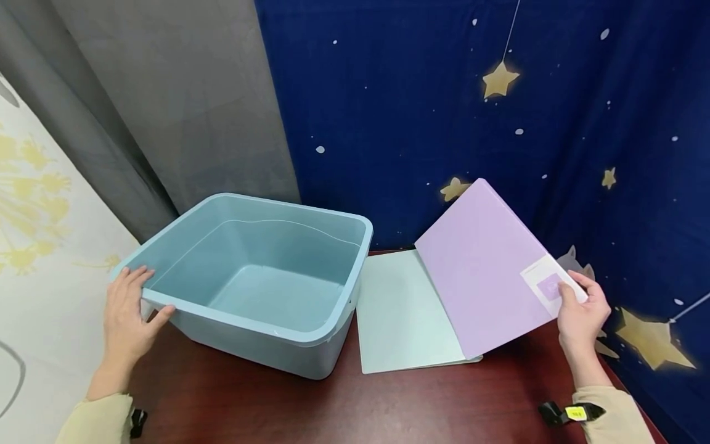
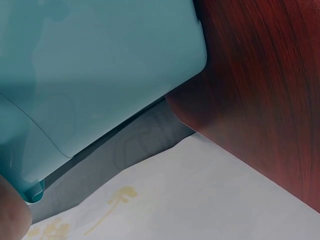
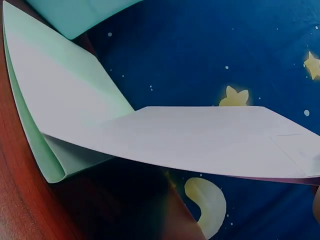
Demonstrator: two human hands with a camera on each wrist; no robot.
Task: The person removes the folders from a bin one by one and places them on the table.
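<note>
In the head view my left hand (image 1: 129, 314) rests on the near left corner of a blue plastic tub (image 1: 249, 320), fingers over the rim and thumb along the front edge. The tub stands with its open top up and its bare floor showing. My right hand (image 1: 581, 311) pinches a purple folder (image 1: 477, 271) by its labelled spine, thumb on the white label. The folder is tilted up, its lower left edge over a pale green folder (image 1: 405, 314) that lies on the table right of the tub. In the right wrist view the purple folder (image 3: 200, 137) slants across the green one (image 3: 75, 85).
The dark red wooden table (image 1: 388, 407) runs along the front, its left edge showing in the left wrist view. Behind hang a grey curtain (image 1: 183, 92) and a navy cloth (image 1: 388, 92) with stars. A white cloth (image 1: 50, 246) with yellow flowers hangs at left.
</note>
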